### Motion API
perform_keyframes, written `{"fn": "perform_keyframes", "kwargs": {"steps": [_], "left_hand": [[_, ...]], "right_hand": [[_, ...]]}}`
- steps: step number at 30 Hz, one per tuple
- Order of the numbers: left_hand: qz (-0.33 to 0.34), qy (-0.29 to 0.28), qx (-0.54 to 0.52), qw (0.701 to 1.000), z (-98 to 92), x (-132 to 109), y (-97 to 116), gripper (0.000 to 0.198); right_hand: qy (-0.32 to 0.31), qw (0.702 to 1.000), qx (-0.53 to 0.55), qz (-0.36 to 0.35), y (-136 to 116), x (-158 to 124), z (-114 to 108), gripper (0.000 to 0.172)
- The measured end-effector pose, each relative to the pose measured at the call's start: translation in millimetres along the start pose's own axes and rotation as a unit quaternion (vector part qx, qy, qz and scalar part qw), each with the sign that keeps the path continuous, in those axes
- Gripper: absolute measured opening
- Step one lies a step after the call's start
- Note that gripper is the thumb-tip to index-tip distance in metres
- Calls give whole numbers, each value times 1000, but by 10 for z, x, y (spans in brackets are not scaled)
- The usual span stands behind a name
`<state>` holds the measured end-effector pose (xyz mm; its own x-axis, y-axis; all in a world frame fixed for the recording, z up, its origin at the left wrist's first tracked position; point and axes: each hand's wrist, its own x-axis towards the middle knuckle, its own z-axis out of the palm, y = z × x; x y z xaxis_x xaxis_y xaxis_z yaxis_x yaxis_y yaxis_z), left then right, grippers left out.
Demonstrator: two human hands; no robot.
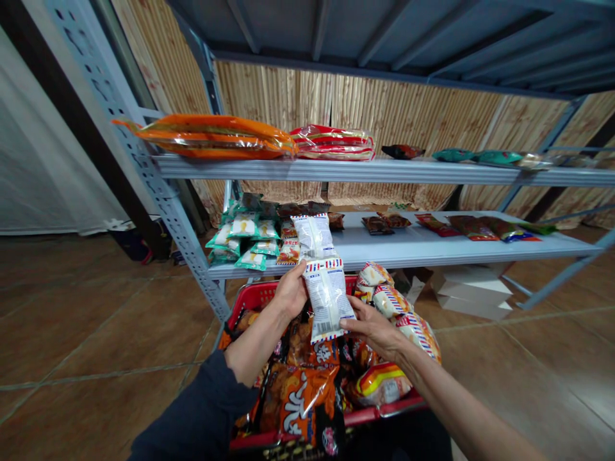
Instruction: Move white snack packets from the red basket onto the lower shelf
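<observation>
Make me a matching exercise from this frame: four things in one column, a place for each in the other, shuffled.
1. White packet with a barcode
2. Orange bag
3. Green packets
4. White boxes

A. Below the lowest shelf
B. Piled at that shelf's left end
C. Between the left hand and right hand
D. Left end of the middle shelf

Pairs: 1-C, 2-D, 3-B, 4-A
</observation>
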<state>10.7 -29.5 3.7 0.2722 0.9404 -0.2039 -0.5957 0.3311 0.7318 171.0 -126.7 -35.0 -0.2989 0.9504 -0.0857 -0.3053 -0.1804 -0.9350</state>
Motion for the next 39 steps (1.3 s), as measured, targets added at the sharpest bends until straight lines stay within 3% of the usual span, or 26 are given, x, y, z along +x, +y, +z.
{"fn": "perform_keyframes", "kwargs": {"steps": [9, 16, 22, 24, 26, 29, 34, 39], "left_hand": [[23, -46, -5, 999, -72, -35, -89, 16], [17, -32, -6, 999, -87, -39, -146, 12], [20, -50, 8, 999, -40, -96, -244, 17], [18, -64, 26, 997, -26, -115, -280, 21], [21, -79, 47, 996, -20, -129, -308, 24], [28, -85, 71, 993, -25, -144, -328, 26], [43, -86, 82, 992, -55, -173, -322, 31], [40, -87, 87, 992, -103, -188, -315, 34]], "right_hand": [[-2, 1000, -6, -19, 49, 10, -27, 54], [13, 1000, -15, -20, -26, 40, -14, 52], [129, 986, -44, -101, -376, 488, -130, 50], [140, 980, -31, -138, -552, 678, -143, 50], [134, 981, -17, -142, -721, 843, -126, 46], [186, 974, 13, -130, -893, 1018, -79, 35], [206, 970, 54, -114, -933, 1138, -53, 25], [240, 963, 41, -119, -876, 1168, -106, 26]]}}
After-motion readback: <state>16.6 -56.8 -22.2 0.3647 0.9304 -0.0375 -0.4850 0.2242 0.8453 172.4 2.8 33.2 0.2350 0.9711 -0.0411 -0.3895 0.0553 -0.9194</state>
